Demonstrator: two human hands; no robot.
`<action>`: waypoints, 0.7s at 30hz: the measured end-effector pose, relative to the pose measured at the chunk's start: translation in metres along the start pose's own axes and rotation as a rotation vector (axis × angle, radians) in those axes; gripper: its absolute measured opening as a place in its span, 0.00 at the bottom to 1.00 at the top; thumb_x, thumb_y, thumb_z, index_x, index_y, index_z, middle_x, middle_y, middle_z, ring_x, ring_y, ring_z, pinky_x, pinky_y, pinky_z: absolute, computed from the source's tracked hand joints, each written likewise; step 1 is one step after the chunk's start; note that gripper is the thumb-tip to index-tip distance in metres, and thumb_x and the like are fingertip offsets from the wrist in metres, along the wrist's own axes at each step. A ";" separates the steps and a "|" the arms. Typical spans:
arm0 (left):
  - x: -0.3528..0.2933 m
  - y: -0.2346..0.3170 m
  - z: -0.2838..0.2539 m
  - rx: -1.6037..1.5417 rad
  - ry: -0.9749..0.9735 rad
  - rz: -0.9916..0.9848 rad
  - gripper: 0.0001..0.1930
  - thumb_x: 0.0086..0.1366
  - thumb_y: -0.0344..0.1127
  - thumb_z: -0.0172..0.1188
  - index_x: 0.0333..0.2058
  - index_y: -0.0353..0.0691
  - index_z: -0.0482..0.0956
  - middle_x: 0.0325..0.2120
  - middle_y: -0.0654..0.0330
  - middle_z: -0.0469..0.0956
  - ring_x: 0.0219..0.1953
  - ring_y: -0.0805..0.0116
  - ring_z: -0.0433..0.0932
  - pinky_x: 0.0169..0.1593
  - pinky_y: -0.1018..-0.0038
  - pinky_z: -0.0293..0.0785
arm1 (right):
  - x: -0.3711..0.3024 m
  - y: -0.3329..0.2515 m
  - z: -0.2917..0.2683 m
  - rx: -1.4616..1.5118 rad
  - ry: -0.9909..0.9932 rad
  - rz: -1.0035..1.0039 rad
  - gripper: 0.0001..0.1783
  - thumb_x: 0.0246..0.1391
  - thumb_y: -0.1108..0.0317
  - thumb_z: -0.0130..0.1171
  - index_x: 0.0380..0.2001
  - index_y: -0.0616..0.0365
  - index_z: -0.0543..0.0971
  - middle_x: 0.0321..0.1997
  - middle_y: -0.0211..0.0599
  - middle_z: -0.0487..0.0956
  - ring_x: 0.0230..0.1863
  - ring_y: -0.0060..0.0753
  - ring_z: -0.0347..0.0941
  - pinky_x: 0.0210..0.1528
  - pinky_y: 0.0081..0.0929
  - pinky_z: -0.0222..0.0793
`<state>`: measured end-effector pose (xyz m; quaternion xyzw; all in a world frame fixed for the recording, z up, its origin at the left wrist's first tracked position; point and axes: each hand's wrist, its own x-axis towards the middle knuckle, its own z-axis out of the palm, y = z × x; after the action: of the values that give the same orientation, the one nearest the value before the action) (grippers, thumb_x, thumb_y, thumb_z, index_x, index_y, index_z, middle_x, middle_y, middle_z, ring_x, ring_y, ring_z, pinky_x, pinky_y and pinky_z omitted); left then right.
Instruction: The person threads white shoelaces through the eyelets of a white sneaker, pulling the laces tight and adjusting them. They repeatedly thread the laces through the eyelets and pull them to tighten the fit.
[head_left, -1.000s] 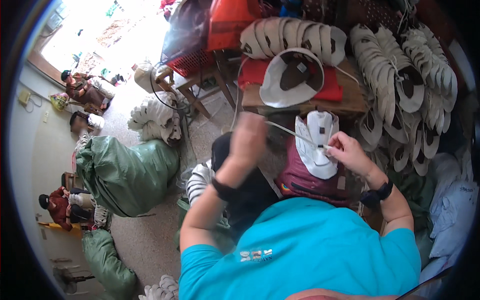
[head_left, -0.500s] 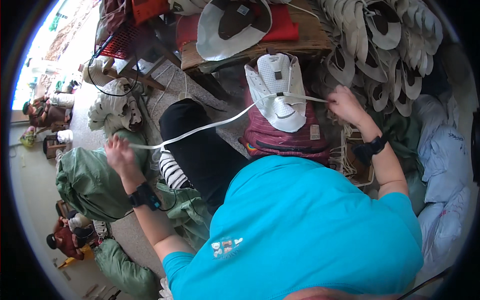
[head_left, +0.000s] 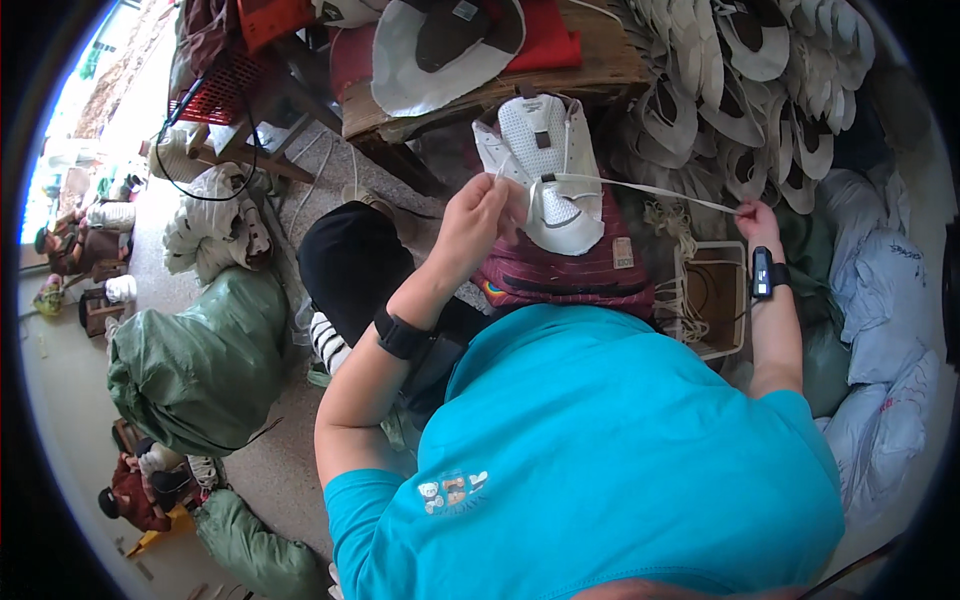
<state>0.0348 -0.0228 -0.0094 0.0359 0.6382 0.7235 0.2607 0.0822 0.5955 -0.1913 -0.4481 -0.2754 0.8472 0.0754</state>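
Note:
A white shoe upper (head_left: 572, 208) with a perforated tongue lies on the maroon striped bag (head_left: 560, 272) across my lap. One white shoelace (head_left: 655, 187) passes through a dark loop low on its tongue. Pinched fingers of my left hand (head_left: 478, 222) hold the shoelace beside the upper's left eyelet edge; part of that hand is blurred. Out to the right, my right hand (head_left: 758, 222) grips the other stretch of lace, drawn nearly straight from the upper.
Ahead is a wooden bench (head_left: 590, 80) with another flat upper (head_left: 400, 70) on it. Many uppers (head_left: 690, 120) hang at the far right. A white basket (head_left: 722, 335) with laces stands by my right side. Green sacks (head_left: 200, 365) and two people (head_left: 135, 495) are at left.
My left hand has come in from far left to the upper's left side. My right hand has moved further right, pulling more lace out on that side.

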 end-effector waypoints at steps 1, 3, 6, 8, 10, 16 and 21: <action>-0.002 0.000 0.000 0.047 -0.029 -0.049 0.16 0.77 0.43 0.42 0.39 0.36 0.74 0.24 0.64 0.76 0.23 0.79 0.73 0.25 0.83 0.66 | 0.006 -0.013 -0.025 -0.005 0.038 -0.050 0.09 0.59 0.77 0.45 0.41 0.65 0.72 0.24 0.33 0.72 0.19 0.28 0.64 0.24 0.24 0.65; -0.003 -0.003 0.000 0.111 -0.053 -0.088 0.17 0.76 0.44 0.43 0.38 0.36 0.74 0.20 0.66 0.74 0.19 0.80 0.71 0.22 0.83 0.63 | 0.010 -0.038 -0.076 -0.141 0.176 -0.099 0.08 0.59 0.76 0.44 0.38 0.61 0.73 0.20 0.31 0.70 0.18 0.27 0.64 0.22 0.23 0.63; -0.002 -0.012 0.008 0.168 0.006 -0.014 0.18 0.75 0.45 0.45 0.35 0.37 0.75 0.15 0.67 0.71 0.15 0.80 0.66 0.20 0.81 0.61 | 0.010 -0.040 -0.102 -0.347 0.334 -0.133 0.03 0.59 0.71 0.47 0.32 0.55 0.71 0.17 0.26 0.65 0.15 0.25 0.60 0.19 0.24 0.57; -0.002 -0.019 0.013 0.203 0.065 0.106 0.18 0.74 0.45 0.48 0.32 0.38 0.78 0.15 0.67 0.70 0.15 0.80 0.65 0.19 0.79 0.59 | 0.006 -0.012 -0.082 -0.446 0.312 -0.130 0.07 0.59 0.66 0.51 0.27 0.51 0.69 0.15 0.24 0.61 0.14 0.24 0.57 0.16 0.25 0.53; -0.003 -0.003 0.017 0.151 0.033 -0.036 0.19 0.74 0.46 0.48 0.30 0.37 0.77 0.13 0.68 0.70 0.14 0.81 0.64 0.20 0.80 0.59 | -0.007 0.016 -0.048 -0.536 0.178 -0.089 0.13 0.60 0.62 0.55 0.22 0.48 0.67 0.14 0.21 0.57 0.12 0.23 0.53 0.14 0.27 0.48; 0.002 0.000 0.012 0.136 0.079 -0.123 0.19 0.70 0.43 0.50 0.23 0.37 0.76 0.13 0.66 0.71 0.14 0.80 0.64 0.21 0.81 0.58 | -0.155 0.130 0.185 -0.903 -0.388 -0.201 0.19 0.62 0.64 0.58 0.53 0.62 0.73 0.45 0.34 0.81 0.26 0.14 0.67 0.27 0.15 0.65; 0.014 0.009 0.016 0.241 0.096 -0.153 0.18 0.67 0.41 0.51 0.20 0.36 0.75 0.14 0.64 0.73 0.15 0.75 0.67 0.22 0.77 0.63 | -0.241 0.170 0.271 -1.050 -0.771 -0.176 0.13 0.64 0.65 0.56 0.46 0.61 0.76 0.37 0.31 0.80 0.34 0.18 0.76 0.38 0.16 0.71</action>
<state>0.0257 -0.0026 -0.0017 -0.0163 0.7331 0.6204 0.2783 0.0268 0.2545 0.0119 -0.0653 -0.6952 0.6906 -0.1885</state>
